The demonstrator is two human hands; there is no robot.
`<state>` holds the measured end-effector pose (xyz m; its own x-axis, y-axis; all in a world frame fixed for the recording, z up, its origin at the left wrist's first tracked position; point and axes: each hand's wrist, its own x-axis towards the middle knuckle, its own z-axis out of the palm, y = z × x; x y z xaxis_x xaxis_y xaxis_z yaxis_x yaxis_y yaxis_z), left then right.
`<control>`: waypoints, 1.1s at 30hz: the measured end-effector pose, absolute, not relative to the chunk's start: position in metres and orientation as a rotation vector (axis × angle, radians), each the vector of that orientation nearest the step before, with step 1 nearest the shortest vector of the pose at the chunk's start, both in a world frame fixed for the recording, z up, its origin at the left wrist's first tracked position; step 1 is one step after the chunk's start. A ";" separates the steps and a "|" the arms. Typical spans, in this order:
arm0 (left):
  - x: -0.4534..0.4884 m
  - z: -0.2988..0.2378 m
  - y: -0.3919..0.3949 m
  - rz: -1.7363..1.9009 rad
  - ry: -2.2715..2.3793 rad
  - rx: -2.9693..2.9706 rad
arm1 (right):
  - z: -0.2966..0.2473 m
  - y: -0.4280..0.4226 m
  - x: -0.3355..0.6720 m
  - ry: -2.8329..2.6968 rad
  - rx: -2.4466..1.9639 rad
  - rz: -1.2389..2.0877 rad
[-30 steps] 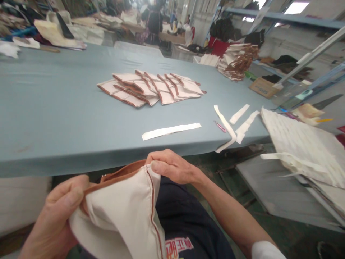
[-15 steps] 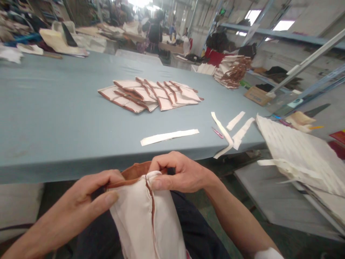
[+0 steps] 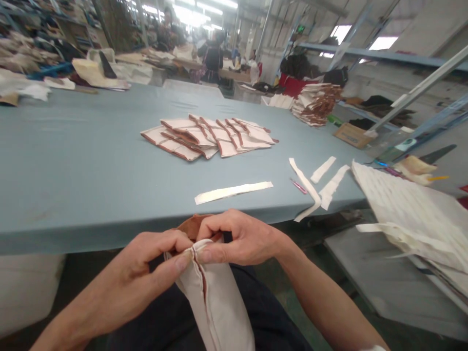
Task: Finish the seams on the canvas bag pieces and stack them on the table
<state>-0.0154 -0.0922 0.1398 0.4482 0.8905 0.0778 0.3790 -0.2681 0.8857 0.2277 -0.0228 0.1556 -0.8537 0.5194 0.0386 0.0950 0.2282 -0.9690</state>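
Observation:
A cream fabric piece (image 3: 228,300) with brown lining hangs over my lap, a seam running down its middle with brown showing in the gap. My left hand (image 3: 153,265) pinches its top edge just left of the seam, thumb in front and fingers behind. Right beside it, my right hand (image 3: 237,239) grips the edge on the other side of the seam, index finger curled over the top. Both thumbs nearly meet at the seam's upper end. Brown material (image 3: 192,226) stands up behind the fingers. Fingertips behind the cloth are hidden.
On the blue-grey table (image 3: 91,170) lie overlapping cream pieces with brown edging (image 3: 208,136), a pale strip (image 3: 234,192), several shorter strips (image 3: 323,169) and a small pink tool (image 3: 299,186). A stack of similar pieces (image 3: 316,103) stands farther back. White sheets (image 3: 405,214) lie at right.
My left hand has moved right along the fabric's top edge, up to the seam beside my right hand. The right hand keeps its hold. The view has tilted slightly up.

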 end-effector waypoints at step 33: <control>-0.017 0.124 -0.113 0.737 1.233 1.759 | 0.142 -0.040 0.217 -2.300 -0.699 1.357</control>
<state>-0.0172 -0.1125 0.1243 0.3422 0.9396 -0.0018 0.4430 -0.1597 0.8822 0.2173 -0.0401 0.1422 -0.8046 0.5897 0.0697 0.2242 0.4105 -0.8839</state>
